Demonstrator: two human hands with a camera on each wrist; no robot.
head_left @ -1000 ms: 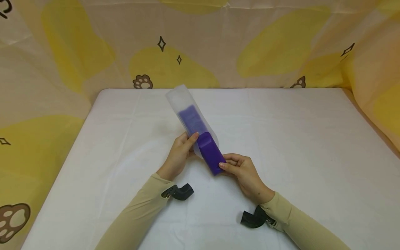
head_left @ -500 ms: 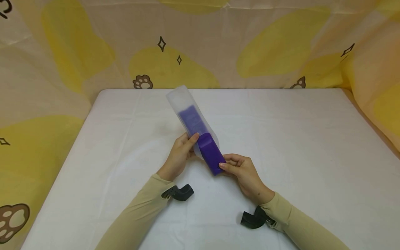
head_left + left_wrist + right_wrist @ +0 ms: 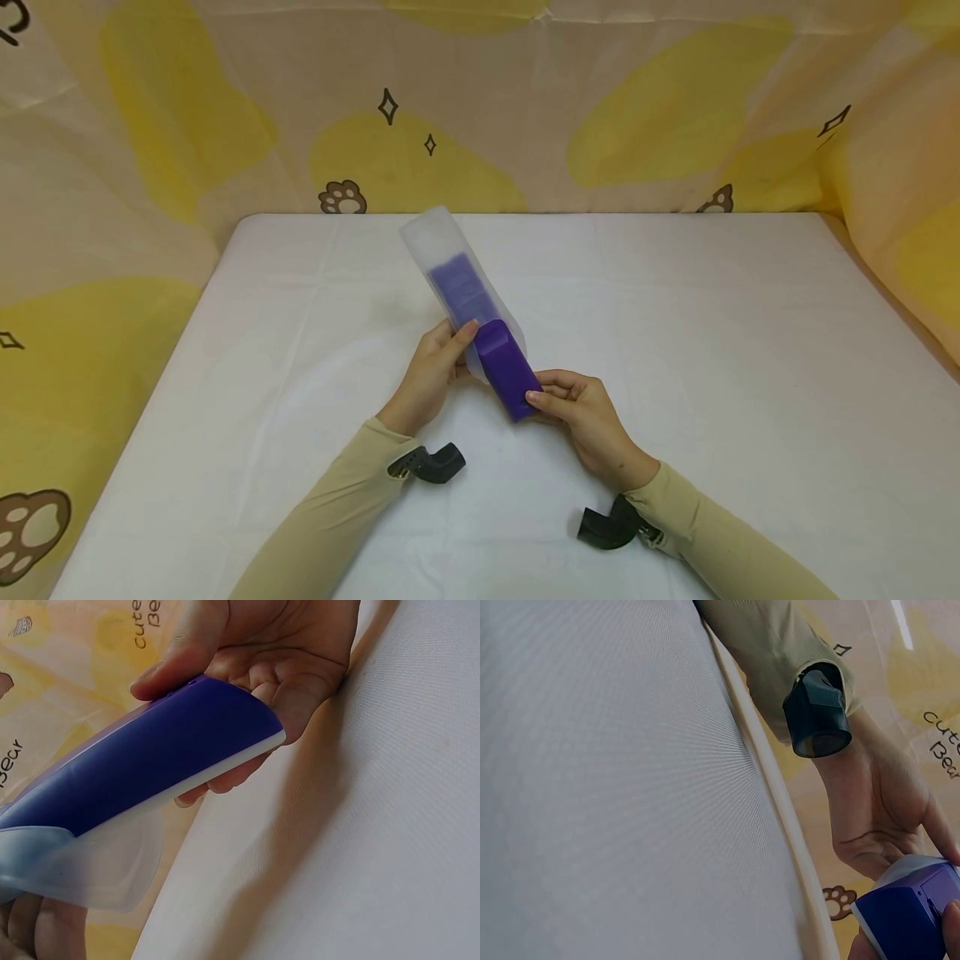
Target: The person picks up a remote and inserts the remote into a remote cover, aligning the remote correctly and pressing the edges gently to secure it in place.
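Note:
Both hands hold a long purple object with a white edge, raised over the white table [image 3: 712,333]. Its far part lies inside a frosted translucent sleeve [image 3: 435,232], while the bare purple end [image 3: 510,371] points toward the near right. My left hand [image 3: 422,375] grips the sleeve near its mouth, thumb on top. With thumb and fingers, my right hand [image 3: 588,417] pinches the tip of the purple end. In the left wrist view the purple body [image 3: 157,757] enters the clear sleeve [image 3: 127,862]. What kind of tool it is does not show.
A patterned yellow and beige curtain [image 3: 480,100] hangs behind the table and along both sides. Black wrist cameras [image 3: 438,463] stick out from both sleeves, between the forearms. White tabletop surrounds the hands.
Almost nothing differs. Hands, purple object and sleeve keep their places, apart from a very slight downward shift in the picture.

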